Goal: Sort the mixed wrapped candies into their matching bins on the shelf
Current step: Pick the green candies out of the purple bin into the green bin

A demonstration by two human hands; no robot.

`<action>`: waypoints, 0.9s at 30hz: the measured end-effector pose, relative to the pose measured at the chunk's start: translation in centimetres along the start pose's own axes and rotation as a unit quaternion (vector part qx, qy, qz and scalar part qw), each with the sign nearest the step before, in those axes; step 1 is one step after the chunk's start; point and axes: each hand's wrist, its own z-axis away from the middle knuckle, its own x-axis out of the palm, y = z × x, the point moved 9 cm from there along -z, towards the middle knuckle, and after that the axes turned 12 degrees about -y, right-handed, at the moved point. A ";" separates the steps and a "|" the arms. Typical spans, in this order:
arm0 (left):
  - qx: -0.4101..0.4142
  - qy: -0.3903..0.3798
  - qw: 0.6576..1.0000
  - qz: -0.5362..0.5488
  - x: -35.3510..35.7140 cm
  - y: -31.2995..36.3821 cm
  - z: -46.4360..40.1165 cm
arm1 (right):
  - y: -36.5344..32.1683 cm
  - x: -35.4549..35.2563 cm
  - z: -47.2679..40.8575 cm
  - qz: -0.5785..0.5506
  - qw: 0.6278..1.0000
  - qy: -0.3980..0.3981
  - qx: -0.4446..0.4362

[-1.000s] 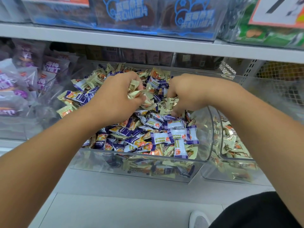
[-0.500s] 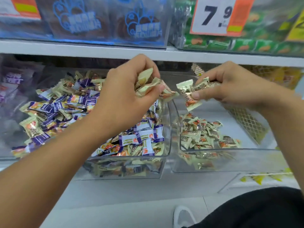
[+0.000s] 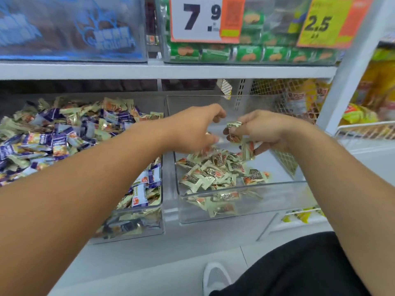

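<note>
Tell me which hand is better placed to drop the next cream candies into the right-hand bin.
Right. The right hand pinches cream candies above the right-hand bin; the left hand also hovers there, apparently emptied.

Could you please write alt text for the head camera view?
Both hands reach over the right clear bin of cream-wrapped candies; the right hand pinches cream candies, the left hand releases. A mixed cream-and-purple bin sits left.
</note>
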 end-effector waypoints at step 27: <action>-0.082 0.064 0.988 -0.113 -0.4 -15.0 16.1 | -21.5 15.6 -4.4 0.472 0.873 -0.061 -0.107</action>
